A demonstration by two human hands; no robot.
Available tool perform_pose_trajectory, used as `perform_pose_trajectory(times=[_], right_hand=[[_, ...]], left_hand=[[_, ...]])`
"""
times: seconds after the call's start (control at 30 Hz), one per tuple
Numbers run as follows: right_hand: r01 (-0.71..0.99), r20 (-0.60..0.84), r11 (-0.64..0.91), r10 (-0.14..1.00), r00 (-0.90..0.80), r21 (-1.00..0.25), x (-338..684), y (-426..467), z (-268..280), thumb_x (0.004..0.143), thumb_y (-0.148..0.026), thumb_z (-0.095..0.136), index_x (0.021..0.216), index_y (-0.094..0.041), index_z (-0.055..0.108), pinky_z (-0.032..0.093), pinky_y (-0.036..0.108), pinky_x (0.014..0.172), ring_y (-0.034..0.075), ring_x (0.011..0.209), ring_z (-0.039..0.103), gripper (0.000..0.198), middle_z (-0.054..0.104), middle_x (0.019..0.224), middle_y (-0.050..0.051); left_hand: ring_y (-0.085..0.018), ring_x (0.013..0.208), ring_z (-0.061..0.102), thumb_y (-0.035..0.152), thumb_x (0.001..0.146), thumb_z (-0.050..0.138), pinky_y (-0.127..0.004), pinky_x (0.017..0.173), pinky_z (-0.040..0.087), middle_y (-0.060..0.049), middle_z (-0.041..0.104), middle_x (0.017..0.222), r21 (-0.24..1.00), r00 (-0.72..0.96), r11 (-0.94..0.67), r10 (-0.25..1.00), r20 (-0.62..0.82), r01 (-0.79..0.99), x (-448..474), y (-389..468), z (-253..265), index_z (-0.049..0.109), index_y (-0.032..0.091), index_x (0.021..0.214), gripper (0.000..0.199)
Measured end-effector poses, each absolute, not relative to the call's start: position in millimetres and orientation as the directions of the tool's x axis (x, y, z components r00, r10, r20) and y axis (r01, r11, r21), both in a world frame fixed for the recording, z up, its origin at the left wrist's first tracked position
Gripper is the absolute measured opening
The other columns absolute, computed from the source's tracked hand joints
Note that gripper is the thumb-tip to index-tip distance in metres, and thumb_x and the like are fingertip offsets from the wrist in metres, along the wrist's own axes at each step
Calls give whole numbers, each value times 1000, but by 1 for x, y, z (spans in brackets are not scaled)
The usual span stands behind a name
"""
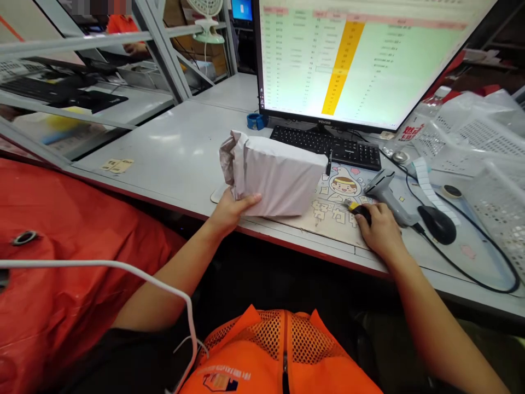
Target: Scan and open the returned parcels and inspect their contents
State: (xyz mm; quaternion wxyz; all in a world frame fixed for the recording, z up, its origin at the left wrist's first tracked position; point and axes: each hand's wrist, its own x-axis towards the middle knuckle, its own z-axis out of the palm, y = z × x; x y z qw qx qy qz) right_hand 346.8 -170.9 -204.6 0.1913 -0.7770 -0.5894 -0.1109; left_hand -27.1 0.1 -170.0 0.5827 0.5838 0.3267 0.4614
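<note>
A box-like package wrapped in pale, crumpled paper stands tilted over the desk edge. My left hand is closed on its lower left corner, thumb across the front. My right hand rests on the desk mat, fingers wrapped around a small yellow-and-black utility knife. Just beyond that hand lies a grey barcode scanner. Beneath the package and the knife is a mat printed with a cartoon figure.
Behind the package are a black keyboard and a large monitor. A black mouse, a looping cable and white plastic baskets are on the right. A blue tape roll lies left of the monitor; red sacking hangs at left.
</note>
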Motion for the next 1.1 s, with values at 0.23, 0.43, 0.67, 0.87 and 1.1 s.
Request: perform_pose_trajectory(times=[0.23,0.43,0.67,0.87,1.1], right_hand=[[919,462,224,885,-53,-324,261,-157,-101,105,-39,54,130,-22,65,55,44,93,30,106,70,32,72,118,13],[897,301,302,931,-205,-323,188,-103,-63,108,-32,49,141,-23,64,53,41,96,28,109,70,38,74,127,11],[896,240,263,953,-184,-358,168,-74,-59,106,-30,50,133,-21,71,52,38,96,27,108,72,35,78,121,10],[924,189,160,977,-97,-349,224,-121,-82,105,-35,50,128,-24,74,55,38,90,28,102,74,35,80,114,9],[969,244,-232,938,246,-84,318,-170,-168,103,-39,49,134,-22,73,59,46,79,33,93,74,43,76,109,16]], left_hand=[[-36,118,72,43,62,98,-44,103,61,-14,78,121,891,441,284,891,-108,-355,-12,21,-197,74,13,118,68],[-38,115,74,37,69,94,-48,105,59,-15,80,116,878,522,248,853,2,-410,-10,14,-198,76,12,116,57],[-37,111,76,36,67,93,-48,105,58,-14,81,112,845,531,257,846,37,-469,-14,14,-201,77,12,117,58],[-38,118,72,38,59,96,-48,108,56,-14,80,112,853,451,228,893,9,-469,-15,14,-205,77,11,111,62],[-36,116,73,42,63,95,-48,110,56,-15,80,114,840,422,224,906,6,-493,-14,11,-203,76,12,113,61]])
